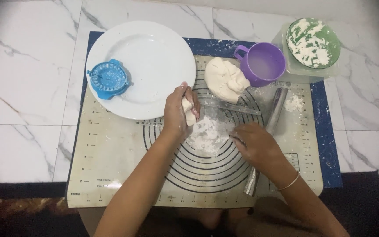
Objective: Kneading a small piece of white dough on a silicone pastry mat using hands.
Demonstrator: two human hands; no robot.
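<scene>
The left hand (180, 112) has its fingers curled shut around a small piece of dough (189, 112), held just above the baking mat (110, 149) at the near edge of the white plate (154, 61). Most of that piece is hidden in the fist; only a pale end shows on the right side. The right hand (256, 145) lies palm down on the mat with fingers spread flat, fingertips at the right edge of a scatter of flour (207, 134); it grips nothing. It rests across a metal rolling pin (273, 115), covering the pin's middle, so only the far end and the near tip show.

Between the hands the flour blurs the mat's printed circles. A clear, thin straight tool (237, 108) lies just beyond the flour, hard to make out. Far of it sits a larger lump of dough (224, 80), touching a purple mug (264, 65) on its right. On the plate's left side lies a blue round dumpling press (108, 79). At far right a green bowl (335, 43) with flour stands in a clear container (303, 73).

The mat is beige with a blue border and small ruler markings along its edges, too small to read. It lies on a white marble floor (23, 87). Both forearms are cut off by the near frame edge.
</scene>
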